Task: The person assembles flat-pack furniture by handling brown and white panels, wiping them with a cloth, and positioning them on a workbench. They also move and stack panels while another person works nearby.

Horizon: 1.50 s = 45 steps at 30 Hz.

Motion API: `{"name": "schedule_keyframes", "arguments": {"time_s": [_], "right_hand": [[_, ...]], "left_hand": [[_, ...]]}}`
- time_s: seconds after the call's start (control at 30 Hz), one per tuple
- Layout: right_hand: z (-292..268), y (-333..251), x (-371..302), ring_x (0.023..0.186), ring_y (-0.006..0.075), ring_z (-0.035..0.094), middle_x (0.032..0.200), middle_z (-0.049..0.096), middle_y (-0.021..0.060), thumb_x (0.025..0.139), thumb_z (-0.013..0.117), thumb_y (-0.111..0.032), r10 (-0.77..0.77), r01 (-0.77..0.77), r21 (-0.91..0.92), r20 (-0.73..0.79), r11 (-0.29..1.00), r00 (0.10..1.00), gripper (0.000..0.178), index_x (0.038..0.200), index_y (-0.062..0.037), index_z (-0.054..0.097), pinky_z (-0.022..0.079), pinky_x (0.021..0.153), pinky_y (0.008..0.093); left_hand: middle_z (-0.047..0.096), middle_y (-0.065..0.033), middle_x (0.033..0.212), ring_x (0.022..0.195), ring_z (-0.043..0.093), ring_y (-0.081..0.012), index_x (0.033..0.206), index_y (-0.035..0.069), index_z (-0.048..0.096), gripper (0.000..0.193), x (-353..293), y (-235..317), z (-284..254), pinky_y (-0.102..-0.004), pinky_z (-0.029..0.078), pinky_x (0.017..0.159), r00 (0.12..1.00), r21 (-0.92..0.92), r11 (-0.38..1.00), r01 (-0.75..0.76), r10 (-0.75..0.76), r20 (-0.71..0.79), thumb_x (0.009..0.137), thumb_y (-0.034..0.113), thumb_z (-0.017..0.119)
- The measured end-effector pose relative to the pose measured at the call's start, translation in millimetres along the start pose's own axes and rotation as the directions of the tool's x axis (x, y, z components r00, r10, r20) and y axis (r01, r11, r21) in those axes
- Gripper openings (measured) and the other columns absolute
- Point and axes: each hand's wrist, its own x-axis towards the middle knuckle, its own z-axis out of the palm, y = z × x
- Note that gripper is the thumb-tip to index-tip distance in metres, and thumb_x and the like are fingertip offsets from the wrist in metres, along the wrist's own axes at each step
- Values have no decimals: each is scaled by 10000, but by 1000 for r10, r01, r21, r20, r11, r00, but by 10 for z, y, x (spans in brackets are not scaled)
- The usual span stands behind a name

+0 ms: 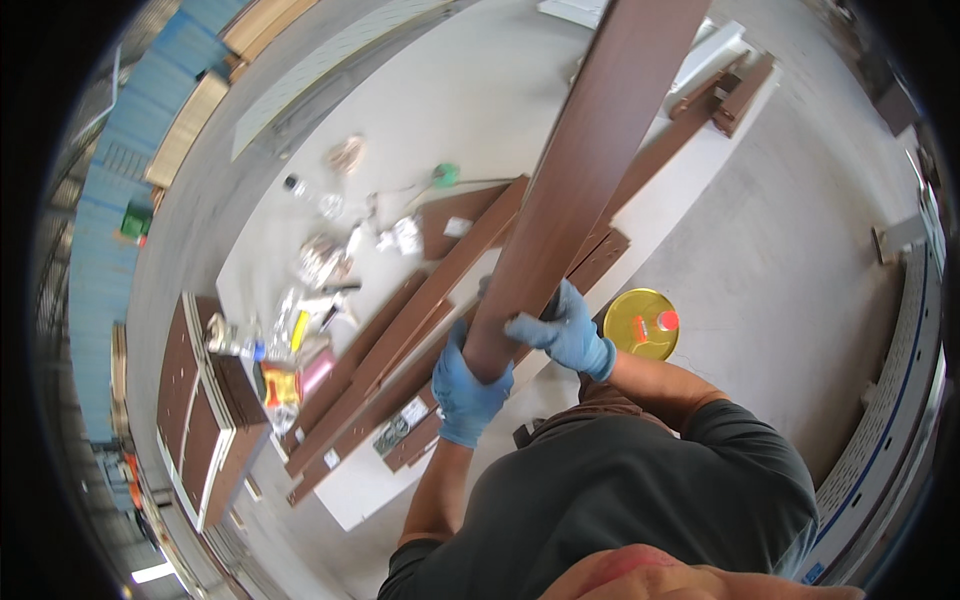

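Note:
A long dark-brown wooden board (590, 150) rises from my hands and runs out past the top edge of the view. My left hand (468, 395), in a blue glove, wraps round the board's near end from the left and below. At its right edge, close to the same end, my right hand (570, 335), gloved in blue too, grips it with the thumb on the upper face. The fingers beneath the board are mostly hidden. Under it, several brown strips (430, 320) lie on a white sheet-topped surface (345, 500).
A yellow round can (640, 325) with a red cap stands right of my right hand. Bottles, bags and small tools clutter the surface's left part, by a green tape roll (445, 175). Stacked brown panels (205, 410) stand at the left. A perforated metal beam (895, 390) curves along the right.

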Motion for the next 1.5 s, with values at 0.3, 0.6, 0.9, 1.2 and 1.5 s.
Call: {"name": "schedule_keyframes", "arguments": {"time_s": [0.3, 0.6, 0.9, 1.2, 1.5], "right_hand": [[1529, 295, 320, 1421, 369, 536, 1608, 450, 227, 970, 693, -544, -161, 93, 163, 476, 982, 865, 894, 1587, 10, 361, 478, 1158, 495], [3461, 1174, -756, 1352, 419, 595, 1476, 570, 288, 962, 599, -170, 167, -469, 219, 741, 855, 650, 577, 1468, 85, 495, 483, 1159, 525], [4511, 1480, -1939, 1132, 252, 720, 1252, 732, 167, 906, 659, -96, 283, -442, -76, 860, 894, 424, 489, 1361, 75, 607, 560, 1031, 374], [5993, 1439, -2451, 1160, 319, 705, 1295, 691, 218, 977, 590, -97, -42, -406, 320, 825, 856, 563, 408, 1343, 83, 572, 580, 1029, 429], [6591, 2005, -3630, 883, 122, 676, 975, 740, 59, 857, 861, -205, 142, -342, 93, 786, 935, 602, 363, 1098, -8, 674, 533, 858, 290]], "left_hand": [[734, -220, 1123, 1006, 732, -402, 1447, -26, 549, 927, -2685, -939, -1007, -445, 587, 899, 886, 88, 951, 298, -241, -397, 647, 271, 913], [499, -261, 1534, 1351, 545, -416, 1597, -33, 340, 1120, -3822, -665, -1498, -481, 449, 1134, 685, 23, 827, 562, -450, -572, 734, 408, 902], [372, -376, 1586, 1386, 481, -551, 1605, -73, 260, 1153, -3945, -1006, -1648, -516, 431, 1148, 403, 267, 675, 688, -49, -914, 734, 375, 868], [336, -343, 1622, 1510, 338, -492, 1607, -84, 249, 1096, -6508, -993, 458, -541, 286, 1242, -307, -265, -174, 948, -715, -628, 810, 406, 820], [475, -290, 1538, 1413, 475, -445, 1552, -59, 384, 1012, -6303, -1212, -2687, -495, 394, 1174, 34, -214, 539, 815, -413, -910, 766, 327, 891]]}}
